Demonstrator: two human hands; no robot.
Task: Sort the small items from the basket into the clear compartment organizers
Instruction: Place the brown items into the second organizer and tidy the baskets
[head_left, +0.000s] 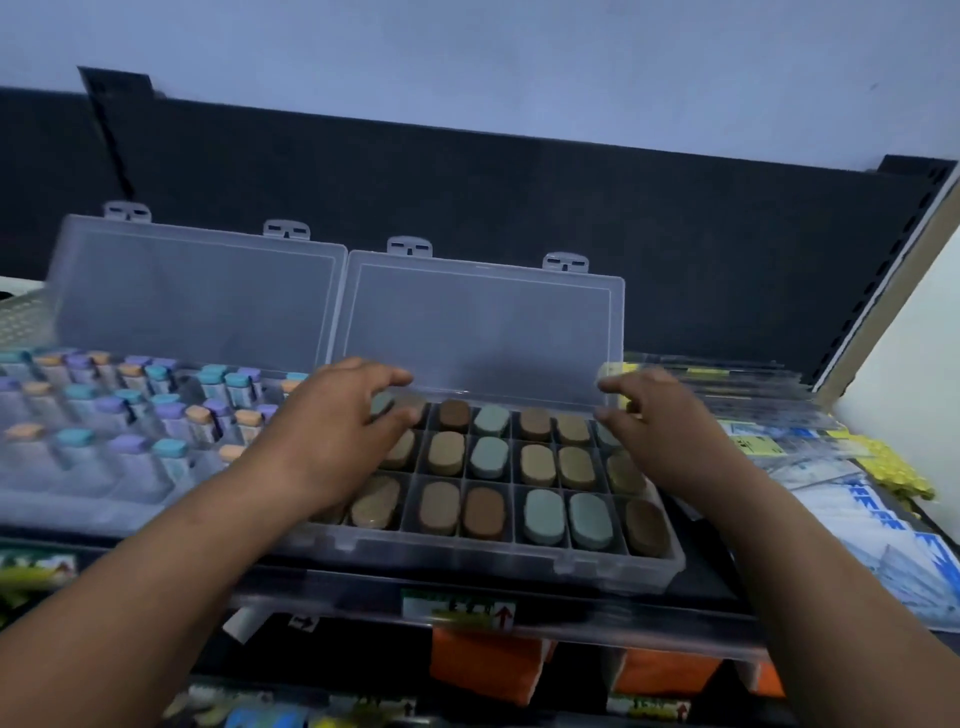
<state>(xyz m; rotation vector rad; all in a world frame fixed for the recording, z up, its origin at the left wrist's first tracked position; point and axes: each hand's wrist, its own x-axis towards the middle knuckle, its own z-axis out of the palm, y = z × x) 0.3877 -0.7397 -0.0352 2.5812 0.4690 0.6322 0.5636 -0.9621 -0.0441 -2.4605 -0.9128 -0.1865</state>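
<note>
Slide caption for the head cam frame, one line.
Head view: left hand over back-left compartments of the open organizer, right hand at its right edge; brown and green oval pieces inside.

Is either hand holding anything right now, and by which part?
The left hand looks to pinch a grey-green oval piece by its end, over the clear plastic compartment organizer. The right hand hovers at its back right corner; any grip cannot be told.

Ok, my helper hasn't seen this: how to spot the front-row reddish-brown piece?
Find the right-hand clear organizer. In its nearest row the reddish-brown piece lies fourth from the right, flanked by a tan piece and a green piece; no other there is reddish.
</note>
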